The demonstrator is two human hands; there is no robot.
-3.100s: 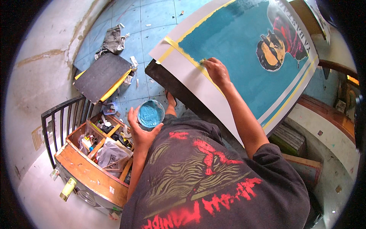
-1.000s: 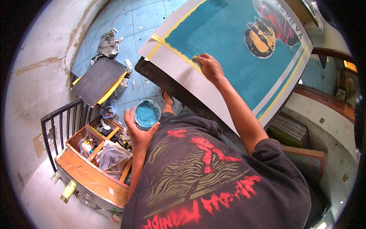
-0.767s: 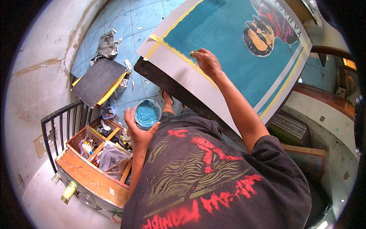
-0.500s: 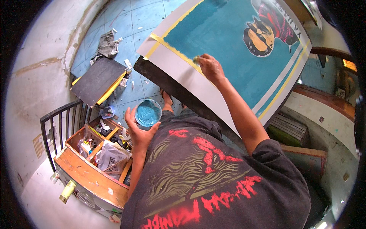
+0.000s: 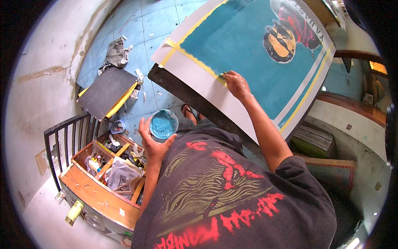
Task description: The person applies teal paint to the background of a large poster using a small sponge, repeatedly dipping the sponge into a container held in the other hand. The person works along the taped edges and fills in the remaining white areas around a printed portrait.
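My left hand [image 5: 154, 143] is wrapped round a clear round tub [image 5: 177, 124] of teal-blue paint [image 5: 163, 124], held upright at my waist. My right hand [image 5: 237, 84] pinches a small yellow-green sponge [image 5: 223, 75], partly hidden by the fingers. The sponge is at the near edge of the painted teal area on a large white sheet [image 5: 182, 70], beside a strip of yellow masking tape [image 5: 197, 59]. The sheet lies on a dark board [image 5: 170, 83]. Farther right on it is a painted figure [image 5: 282, 43] in black, orange and red.
At lower left stands a wooden drawer unit [image 5: 95, 191] full of odds and ends, with a black metal rail [image 5: 68, 141] beside it. Beyond it are a black-topped stool [image 5: 107, 89] and a grey cloth [image 5: 116, 54] on the blue tiled floor [image 5: 155, 45]. Boards [image 5: 313, 139] are stacked at right.
My right hand has moved a little right and nearer to me along the painted edge, with the sponge. The left hand still holds the tub, shifted slightly in view.
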